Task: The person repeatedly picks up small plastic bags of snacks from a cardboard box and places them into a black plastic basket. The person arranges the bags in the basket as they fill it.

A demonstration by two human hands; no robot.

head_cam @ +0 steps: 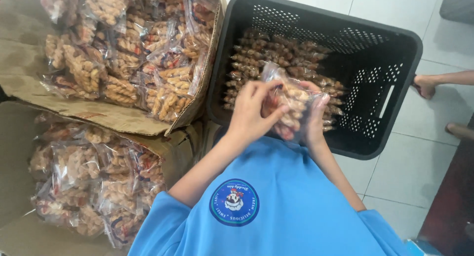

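My left hand (251, 113) and my right hand (316, 119) both grip one clear plastic packet of twisted fried snacks (288, 104), held over the near edge of a black perforated plastic crate (390, 54). Inside the crate, more packets of the same snack (276, 58) lie in rows along its left side. My blue shirt with a round badge fills the bottom of the view.
Two open cardboard boxes (103, 115) full of the same snack packets (123, 54) stand to the left, one behind the other. Another person's bare feet (425, 86) rest on the white tiled floor at the right, next to the crate.
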